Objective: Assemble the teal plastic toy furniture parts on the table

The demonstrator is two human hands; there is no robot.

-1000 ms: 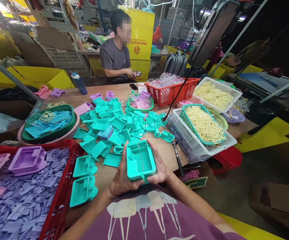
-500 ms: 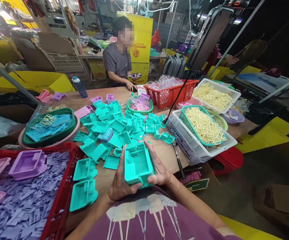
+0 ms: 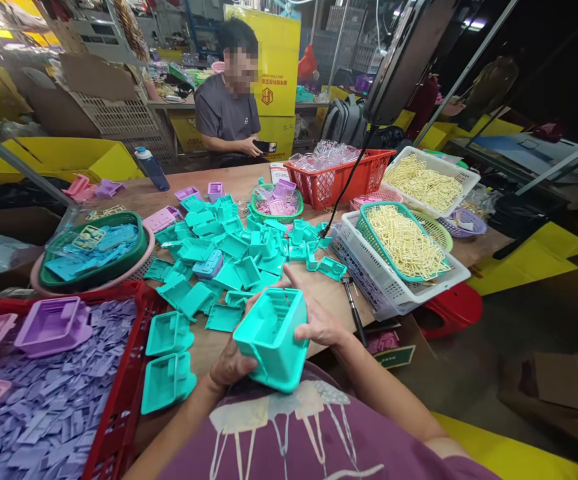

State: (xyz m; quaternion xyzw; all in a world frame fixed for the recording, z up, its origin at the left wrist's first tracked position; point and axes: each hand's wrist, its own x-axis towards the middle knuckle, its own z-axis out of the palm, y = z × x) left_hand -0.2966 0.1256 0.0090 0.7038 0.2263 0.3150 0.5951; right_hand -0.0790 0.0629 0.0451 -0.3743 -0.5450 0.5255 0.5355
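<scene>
I hold a teal plastic box (image 3: 273,339) close to my chest, tilted with its open side turned up and left. My left hand (image 3: 232,365) grips it from below at its left corner. My right hand (image 3: 319,319) clasps its right side, with the fingers over the rim. Two more teal trays (image 3: 169,357) lie on the wooden table just left of my hands. Further out on the table is a heap of teal plastic parts (image 3: 233,250).
A red crate (image 3: 129,363) of purple chips and purple trays sits at the left, beside a green bowl (image 3: 93,252) of blue pieces. White and green baskets (image 3: 405,257) of cream parts stand at the right, behind a tool (image 3: 352,308). A person sits across the table.
The teal box has been turned in my hands, from lying flat and open side up to tilted on a corner. My left hand slid under it.
</scene>
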